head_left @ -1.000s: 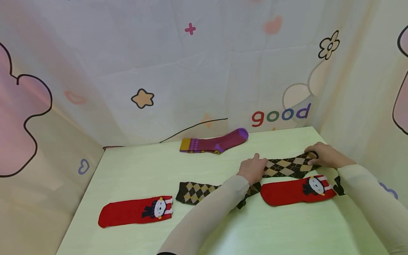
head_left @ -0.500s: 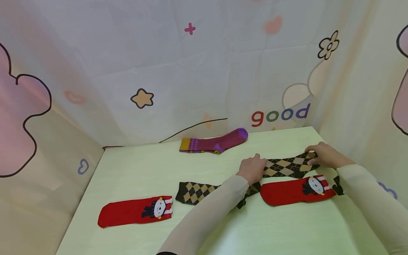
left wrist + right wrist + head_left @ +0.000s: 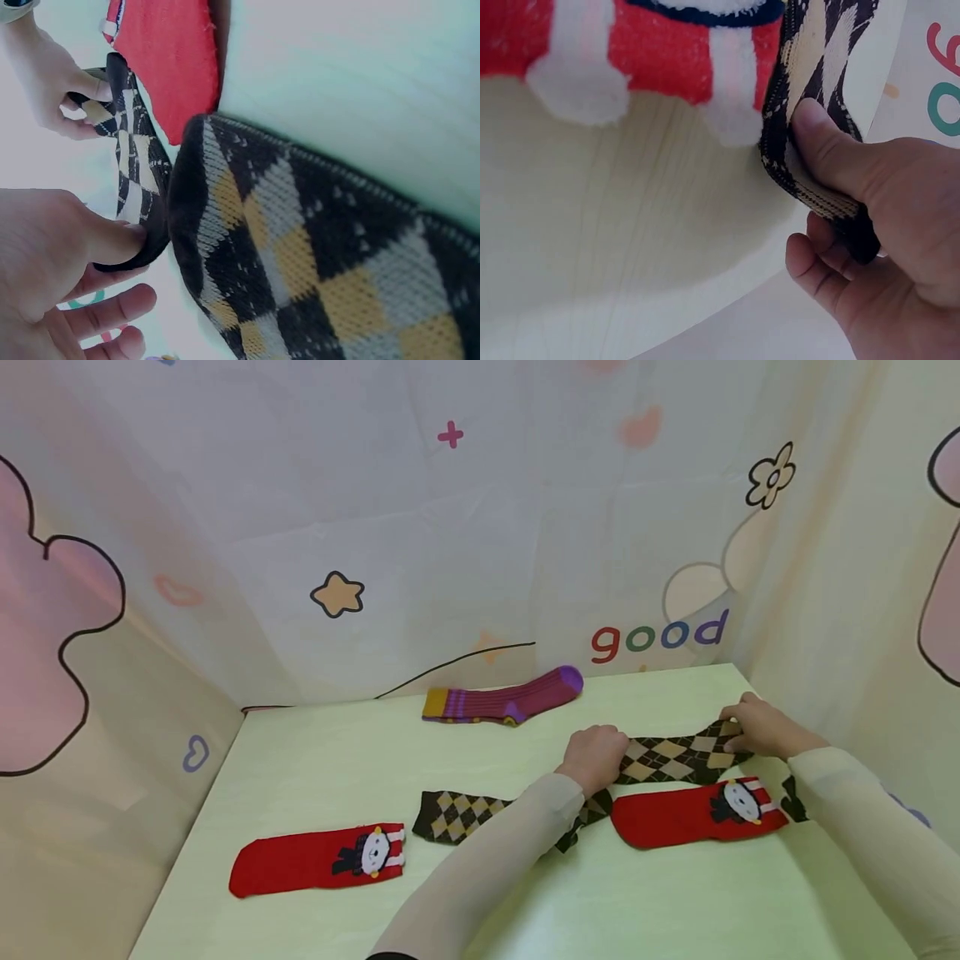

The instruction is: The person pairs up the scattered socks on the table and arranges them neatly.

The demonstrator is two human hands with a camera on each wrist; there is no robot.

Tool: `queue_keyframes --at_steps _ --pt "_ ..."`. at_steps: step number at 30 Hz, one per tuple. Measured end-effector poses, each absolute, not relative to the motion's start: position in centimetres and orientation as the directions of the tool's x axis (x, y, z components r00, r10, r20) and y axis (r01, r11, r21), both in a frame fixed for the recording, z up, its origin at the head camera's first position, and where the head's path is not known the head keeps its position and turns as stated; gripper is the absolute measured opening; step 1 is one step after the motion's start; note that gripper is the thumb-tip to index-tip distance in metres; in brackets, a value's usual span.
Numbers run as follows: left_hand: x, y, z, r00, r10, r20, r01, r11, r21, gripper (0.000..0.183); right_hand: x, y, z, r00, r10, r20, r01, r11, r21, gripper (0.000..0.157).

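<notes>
- Pinched at both ends, the held argyle sock (image 3: pixel 667 758) spans the gap between the left hand (image 3: pixel 592 756) and the right hand (image 3: pixel 765 728). Each hold is narrow, thumb against fingers with only cloth between.
- Biggest around it is the backdrop (image 3: pixel 420 527), a patterned cloth hanging behind and at the sides.
- Next comes the pale table (image 3: pixel 315 760), with socks spread across it. The held argyle sock is toward its right side, just behind the right red sock (image 3: pixel 660 818).
- Among the other socks, the left red sock (image 3: pixel 300 860) lies flat, well apart from both hands. The lying argyle sock (image 3: pixel 457 814) is partly hidden by the left sleeve (image 3: pixel 487 868); whether its right end touches the right red sock, I cannot tell. The purple sock (image 3: pixel 502 697) lies near the back edge.
- Step in hand, as I judge it: laying out or straightening the held argyle sock. Whether its middle touches the table is unclear.
- Next, the move seems to call for both hands working together, ends level, then an even release so neither end folds.
- Smallest is a dark scrap of cloth (image 3: pixel 793 799) beyond the right red sock's cuff; what it belongs to is hidden.
</notes>
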State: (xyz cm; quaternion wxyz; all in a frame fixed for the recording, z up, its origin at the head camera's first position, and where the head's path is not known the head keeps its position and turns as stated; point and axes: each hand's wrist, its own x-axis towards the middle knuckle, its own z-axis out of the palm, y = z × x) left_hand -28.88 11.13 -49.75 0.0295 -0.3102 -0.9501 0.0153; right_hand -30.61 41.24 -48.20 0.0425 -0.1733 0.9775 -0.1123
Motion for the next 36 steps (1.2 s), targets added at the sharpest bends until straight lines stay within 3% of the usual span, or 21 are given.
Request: queue_keyframes --at_steps 9,24,36 --pt "-28.6 11.1 -48.9 -0.765 0.629 0.139 0.636 0.771 0.012 0.013 -30.3 42.5 -48.2 -0.927 -0.373 0.037 -0.372 0.906 -0.201 0.031" --pt "-27.5 10.9 -47.1 -0.743 0.636 0.207 0.662 0.743 0.094 0.027 -29.0 43.9 -47.6 -0.917 -0.361 0.171 -0.389 0.904 -0.179 0.056" --pt "-26.6 10.0 -45.6 -0.741 0.627 0.239 0.660 0.745 0.092 0.033 -28.6 43.7 -46.2 -0.921 -0.315 0.231 -0.360 0.913 -0.191 0.059"
